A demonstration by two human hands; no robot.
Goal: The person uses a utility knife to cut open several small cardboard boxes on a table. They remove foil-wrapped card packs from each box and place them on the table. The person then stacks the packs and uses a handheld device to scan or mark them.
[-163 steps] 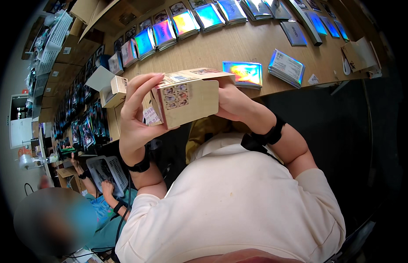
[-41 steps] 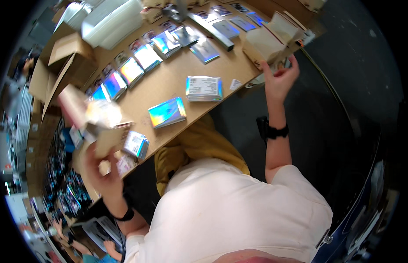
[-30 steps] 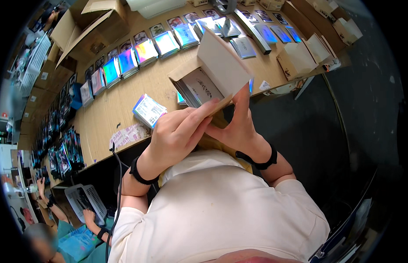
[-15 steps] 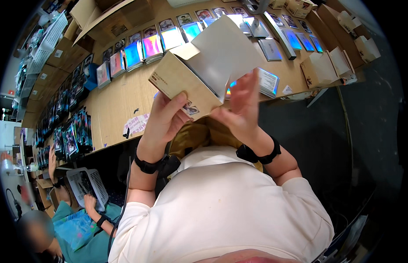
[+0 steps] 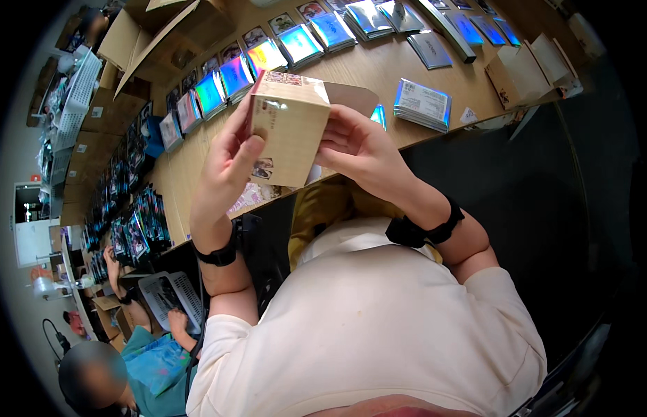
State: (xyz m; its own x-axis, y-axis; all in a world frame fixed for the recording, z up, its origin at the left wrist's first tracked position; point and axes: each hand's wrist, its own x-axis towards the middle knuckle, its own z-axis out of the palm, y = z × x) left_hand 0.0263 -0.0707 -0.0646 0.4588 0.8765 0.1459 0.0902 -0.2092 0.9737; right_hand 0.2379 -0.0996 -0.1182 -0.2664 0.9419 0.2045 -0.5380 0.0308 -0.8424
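Cream cardboard is filling the space between the two hands: the box (image 5: 290, 135) is hanging above the front edge of the table (image 5: 369, 62), with its printed broad side facing the person. The left hand (image 5: 223, 163) is gripping its left side, thumb pressing on the front. The right hand (image 5: 365, 153) is curling against the right end, just below a loose flap (image 5: 356, 97); whether its fingertips are pinching anything, I cannot tell.

That flap could be creasing or tearing if the right fingers are pushing it crooked. Squeezing too hard with the left hand could be denting the walls, and a slack grip could be sending the box down past the table edge.

Half a second ago the box was tilting, its wide lid standing up and showing a pale inside; now only the flap is jutting out, and the right hand is touching the box's end.
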